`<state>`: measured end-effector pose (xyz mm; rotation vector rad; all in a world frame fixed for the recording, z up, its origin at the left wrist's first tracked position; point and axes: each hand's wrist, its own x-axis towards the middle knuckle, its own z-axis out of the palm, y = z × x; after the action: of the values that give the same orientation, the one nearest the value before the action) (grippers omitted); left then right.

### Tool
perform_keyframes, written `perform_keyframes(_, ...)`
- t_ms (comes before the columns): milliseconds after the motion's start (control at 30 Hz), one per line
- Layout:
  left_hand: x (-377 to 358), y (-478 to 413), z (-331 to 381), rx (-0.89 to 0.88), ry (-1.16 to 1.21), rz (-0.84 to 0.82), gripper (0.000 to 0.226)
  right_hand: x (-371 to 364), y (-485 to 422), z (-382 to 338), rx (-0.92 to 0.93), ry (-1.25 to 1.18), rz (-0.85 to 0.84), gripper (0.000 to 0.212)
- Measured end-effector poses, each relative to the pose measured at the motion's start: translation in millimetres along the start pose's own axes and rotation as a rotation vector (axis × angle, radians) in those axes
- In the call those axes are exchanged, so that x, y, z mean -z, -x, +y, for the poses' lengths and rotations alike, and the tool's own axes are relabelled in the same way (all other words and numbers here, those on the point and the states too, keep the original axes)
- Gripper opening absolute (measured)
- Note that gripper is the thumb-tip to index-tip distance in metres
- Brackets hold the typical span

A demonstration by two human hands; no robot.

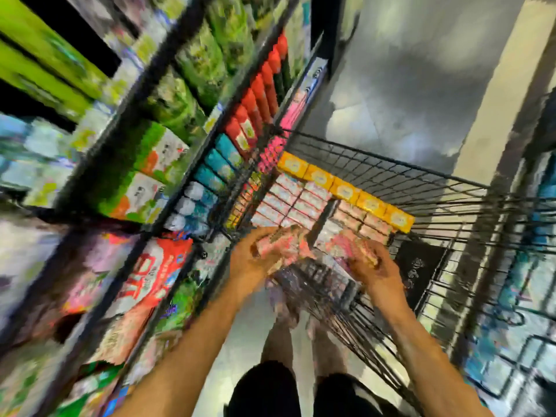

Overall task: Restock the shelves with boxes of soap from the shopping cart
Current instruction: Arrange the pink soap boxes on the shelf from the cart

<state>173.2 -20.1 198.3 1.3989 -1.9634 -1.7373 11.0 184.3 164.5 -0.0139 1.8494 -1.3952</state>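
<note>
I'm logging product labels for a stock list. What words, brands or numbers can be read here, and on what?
No text reads; motion blur smears the whole frame.
Red-and-white bag: large red characters, too blurred to read.
Yellow boxes in the cart: pale oval labels, unreadable.
Pink soap boxes held by left hand and right hand: print blurred.

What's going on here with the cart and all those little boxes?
A person stands at a wire shopping cart beside stocked store shelves. The left hand grips one pink bundle of soap boxes above the cart, and the right hand grips a second pink bundle. More pink boxes and a row of yellow boxes lie in the cart. The picture is blurred, so the count in each hand cannot be told.
</note>
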Motion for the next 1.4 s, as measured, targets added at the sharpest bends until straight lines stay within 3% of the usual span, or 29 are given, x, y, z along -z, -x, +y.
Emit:
perform_keyframes(167, 80.1, 79.4, 21.8, 0.002, 0.256, 0.272, 0.049, -53.4, 38.3, -87.3, 0.137, 0.054, -0.215, 0.033)
perform_keyframes(367, 171.3, 165.5, 37.4, -0.053, 0.475, 0.593, 0.033, -151.1, 80.3, -152.8, 0.296, 0.115, -0.518, 0.035)
perform_keyframes(633, 288.2, 257.7, 58.0, -0.235, 0.653, 0.804, 0.037, -282.3, 164.4, -180.2, 0.416, 0.032, -0.813, 0.036)
perform_keyframes(867, 386.6, 288.6, 49.0, -0.295, 0.436, 0.967, 0.036, -353.0, 212.7, -174.8, 0.449, 0.081, -0.918, 0.032)
perform_keyframes(1067, 447.2, 272.8, 53.2, -0.307, 0.295, 0.999, 0.042, -381.4, 233.7, -172.3, 0.473, 0.096, -0.938, 0.034)
perform_keyframes(1400, 487.3, 241.8, 43.3, -0.086, -0.045, 1.031, 0.04, -416.2, 237.1, -184.7, 0.534, 0.114, -0.996, 0.03)
